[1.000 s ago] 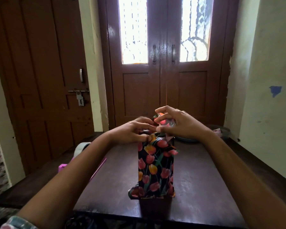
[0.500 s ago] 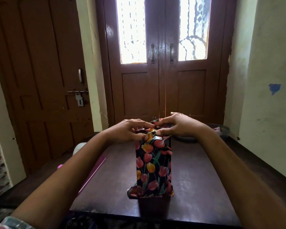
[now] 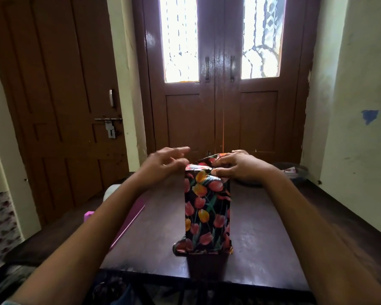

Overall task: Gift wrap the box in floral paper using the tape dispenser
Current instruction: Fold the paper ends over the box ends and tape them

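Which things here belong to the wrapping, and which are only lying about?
Job: box, paper, tape dispenser, right hand pinching the paper, left hand beside the box top.
Lying about: bowl, on the table.

The one camera rides on the person's head, at the near end of the dark brown wooden table (image 3: 264, 234). It faces forward and down along the tabletop toward the brown double door with two bright glass panes (image 3: 220, 119) straight ahead. The wide lens also takes in the pale plastered wall (image 3: 352, 73) at the right. Both forearms reach in from the bottom corners. The left hand (image 3: 163, 167) and right hand (image 3: 240, 168) meet mid-frame, close in, at the top of the tall box wrapped in black tulip-print paper (image 3: 207, 214).
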Tool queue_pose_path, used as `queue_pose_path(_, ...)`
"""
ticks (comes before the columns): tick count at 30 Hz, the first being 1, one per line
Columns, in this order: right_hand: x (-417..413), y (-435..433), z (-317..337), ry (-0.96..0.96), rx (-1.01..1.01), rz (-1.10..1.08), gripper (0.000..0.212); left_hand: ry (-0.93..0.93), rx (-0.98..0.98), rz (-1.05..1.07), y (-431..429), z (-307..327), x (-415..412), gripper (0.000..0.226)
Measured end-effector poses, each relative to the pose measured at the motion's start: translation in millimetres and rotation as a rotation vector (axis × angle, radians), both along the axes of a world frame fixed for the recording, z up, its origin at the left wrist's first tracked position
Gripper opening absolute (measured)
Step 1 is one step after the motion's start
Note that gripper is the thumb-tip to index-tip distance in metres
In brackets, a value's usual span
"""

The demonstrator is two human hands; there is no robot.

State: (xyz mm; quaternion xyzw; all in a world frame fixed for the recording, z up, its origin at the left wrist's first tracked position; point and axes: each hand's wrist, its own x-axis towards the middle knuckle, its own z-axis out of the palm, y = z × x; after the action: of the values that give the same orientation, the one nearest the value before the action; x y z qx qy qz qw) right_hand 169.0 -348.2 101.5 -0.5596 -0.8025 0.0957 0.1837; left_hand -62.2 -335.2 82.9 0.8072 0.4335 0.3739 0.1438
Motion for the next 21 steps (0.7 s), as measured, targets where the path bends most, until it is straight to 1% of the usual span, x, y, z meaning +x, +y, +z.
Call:
queue_pose_path(1,1,-1,-1,0.023,-0.006,-0.002,0.047,-0.071,0.010,0.085,-2,1,-8,0.036)
queue_pose_path(2,1,-1,-1,0.039,-0.009,-0.002,0.047,-0.073,0.007,0.194,-3,2,-19,0.032)
queue_pose_path(5,-2,-1,-1,0.033,0.010,0.001,0.046,0.034,-0.143,0.514,-3,-4,-58,0.023)
queue_pose_path(9,-3,2,-5,0.076,0.025,0.014,0.044,0.151,-0.384,0.763,-13,-12,-105,0.025)
queue_pose_path(12,-2,0,-9,0.147,0.000,0.060,0.042,0.242,-0.508,0.923,-24,-19,-128,0.030)
queue_pose_path(14,-1,-1,-9,0.181,-0.011,0.070,0.041,0.177,-0.604,0.933,-28,-23,-130,0.031)
queue_pose_path(16,-1,-3,-9,0.206,-0.031,0.075,0.040,0.036,-0.720,0.859,-30,-28,-127,0.031)
queue_pose_path(17,-1,-5,-9,0.210,-0.035,0.078,0.040,-0.005,-0.772,0.828,-32,-29,-124,0.031)
queue_pose_path(19,-1,-5,-10,0.223,-0.025,0.083,0.040,-0.018,-0.843,0.793,-31,-30,-123,0.028)
queue_pose_path(21,0,-6,-11,0.240,-0.019,0.079,0.039,-0.043,-0.871,0.787,-27,-29,-125,0.026)
